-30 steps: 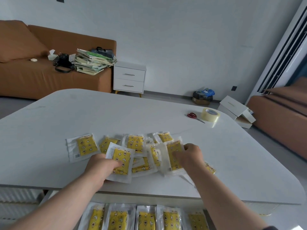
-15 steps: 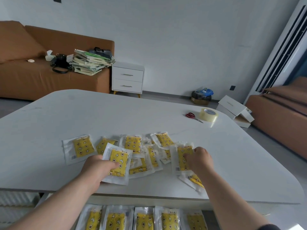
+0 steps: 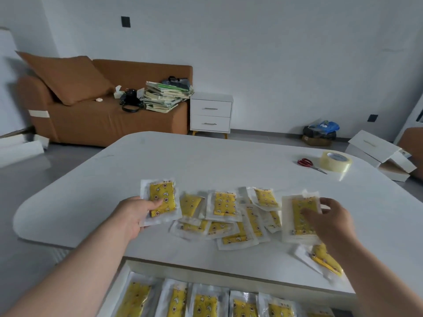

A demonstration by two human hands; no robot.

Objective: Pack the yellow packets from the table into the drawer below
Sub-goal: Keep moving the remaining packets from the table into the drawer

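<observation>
Several yellow packets in clear wrappers (image 3: pixel 225 203) lie overlapping on the white table (image 3: pixel 206 161) near its front edge. My left hand (image 3: pixel 135 215) pinches one yellow packet (image 3: pixel 161 199) at the left end of the pile, thumb on top. My right hand (image 3: pixel 329 221) grips another yellow packet (image 3: pixel 297 216) at the right end, lifted slightly off the pile. One more packet (image 3: pixel 325 259) lies by the table's front edge under my right forearm. Below the edge, the open drawer (image 3: pixel 123 274) holds a row of several upright packets (image 3: pixel 206 304).
Red-handled scissors (image 3: pixel 307 163) and a roll of clear tape (image 3: pixel 335 161) sit at the table's far right. Beyond are a brown sofa (image 3: pixel 91 120) with piled books, a white nightstand (image 3: pixel 211 115) and white boxes (image 3: pixel 375 149) on the floor.
The view has swung to the left. My left hand has moved to the leftmost packet and holds it. My right hand has raised its packet a little off the pile.
</observation>
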